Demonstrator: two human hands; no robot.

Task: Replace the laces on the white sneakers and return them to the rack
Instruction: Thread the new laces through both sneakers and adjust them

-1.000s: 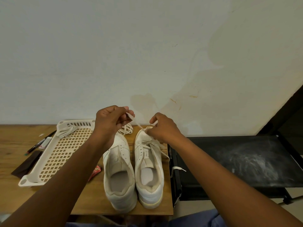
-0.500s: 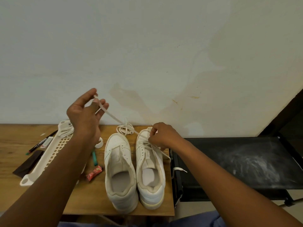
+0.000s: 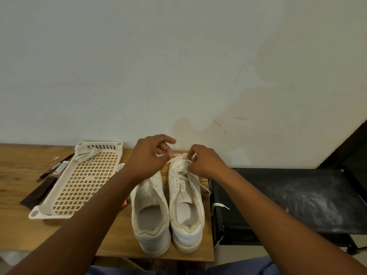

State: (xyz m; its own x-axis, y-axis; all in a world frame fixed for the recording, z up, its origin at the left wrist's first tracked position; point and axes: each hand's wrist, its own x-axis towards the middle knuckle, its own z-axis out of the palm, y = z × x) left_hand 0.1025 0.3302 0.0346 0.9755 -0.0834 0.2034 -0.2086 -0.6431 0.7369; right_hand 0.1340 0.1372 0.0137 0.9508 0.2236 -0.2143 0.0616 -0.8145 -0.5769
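Wooden table (image 3: 21,225): brown plank top set against a pale wall; its right edge falls just beside the right sneaker, its near edge just behind both heels. Bare wood shows to the left and in front of the tray.

Black flat-topped stand (image 3: 297,195): stands against the table's right edge, surface smeared with white dust.

Cream perforated plastic rack tray (image 3: 83,183): lies flat on the table, left of the sneakers, long axis running diagonally away from the viewer. A loose bundle of off-white lace (image 3: 87,154) rests at its far end.

Pair of white low-top sneakers, side by side and touching, heels toward the viewer, toes toward the wall, long axes running front to back. Left sneaker (image 3: 151,215): eyelets unlaced. Right sneaker (image 3: 186,205): partly laced near the toe with a flat white lace (image 3: 183,172); one lace end (image 3: 219,205) hangs over the table edge.

Left hand (image 3: 148,157): over the left sneaker's toe, fingers curled, pinching a lace strand.

Right hand (image 3: 202,161): over the right sneaker's toe, fingertips pinching the lace at the front eyelets.

Black marker pen (image 3: 53,167) and dark brown flat pouch (image 3: 38,193): left of the tray.
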